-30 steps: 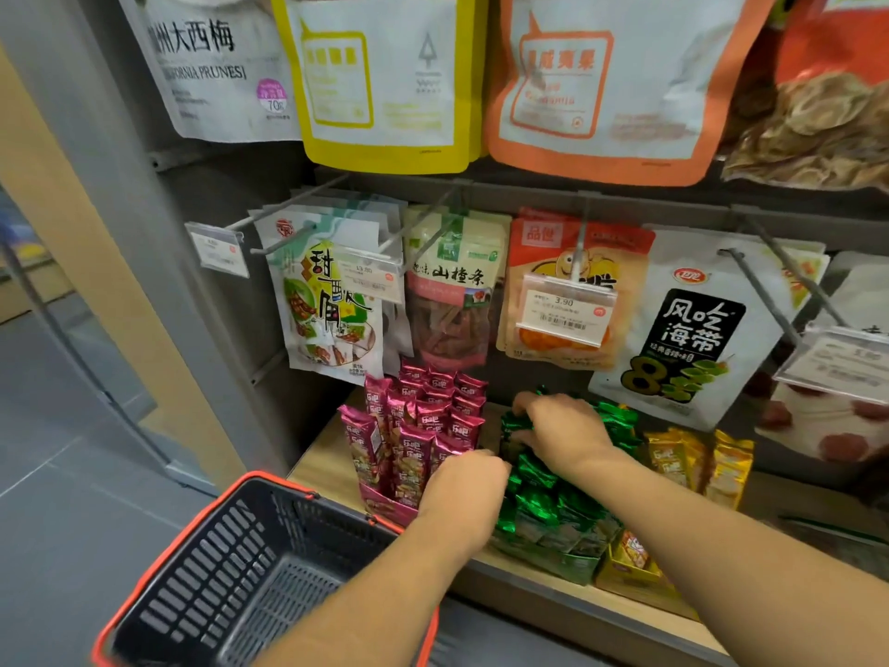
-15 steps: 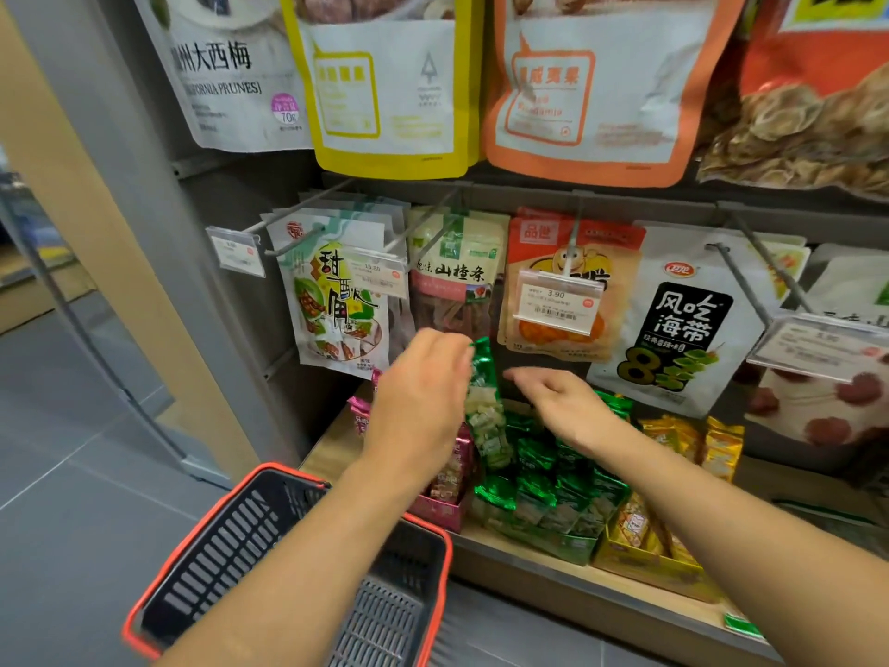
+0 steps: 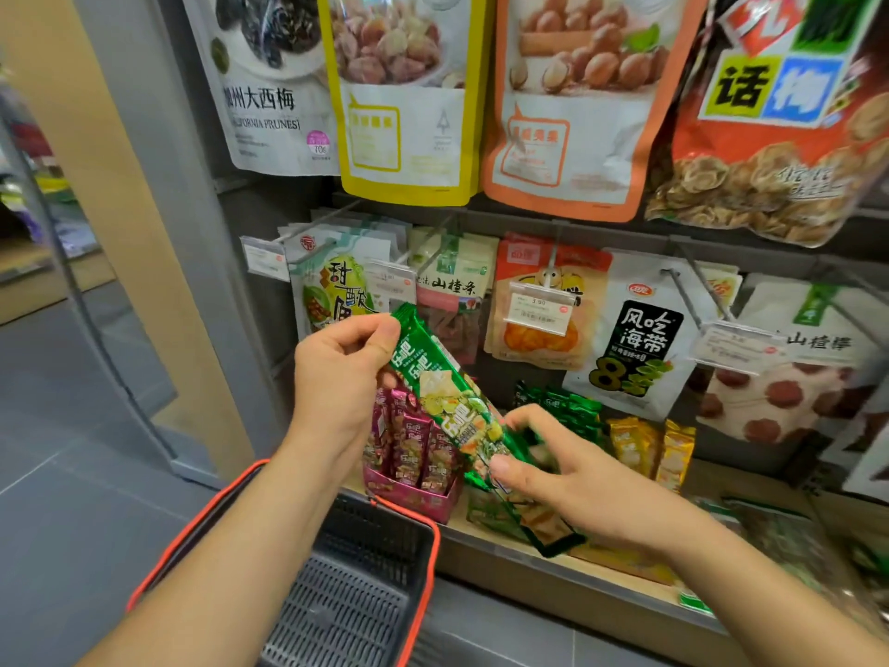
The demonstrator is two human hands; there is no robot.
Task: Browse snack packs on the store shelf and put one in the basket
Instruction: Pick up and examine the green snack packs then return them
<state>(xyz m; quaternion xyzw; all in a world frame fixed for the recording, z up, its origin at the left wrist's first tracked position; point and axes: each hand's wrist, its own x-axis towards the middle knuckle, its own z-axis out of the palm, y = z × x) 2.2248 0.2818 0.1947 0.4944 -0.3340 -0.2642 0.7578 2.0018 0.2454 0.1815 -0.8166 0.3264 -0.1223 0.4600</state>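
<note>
A long green snack pack (image 3: pixel 445 394) is held tilted in front of the shelf. My left hand (image 3: pixel 339 377) pinches its top end between thumb and fingers. My right hand (image 3: pixel 553 469) grips its lower end, thumb on the front. Behind it stand a pink display box of magenta packs (image 3: pixel 413 450), more green packs (image 3: pixel 572 409) and yellow packs (image 3: pixel 649 447) on the wooden shelf (image 3: pixel 543 553). The dark plastic basket with a red rim (image 3: pixel 356 584) hangs below my left forearm, its inside showing no goods.
Hanging bags on metal hooks fill the rack above: a black-and-white seaweed bag (image 3: pixel 640 339), an orange bag (image 3: pixel 543 305), large pouches higher up (image 3: pixel 409 98). Price tags (image 3: pixel 731 346) jut out on hook ends. A grey shelf post (image 3: pixel 192 262) and grey tiled floor lie left.
My left hand has pulled a green pack up and out of the shelf box. My right hand came off the green packs and took hold of its lower end.
</note>
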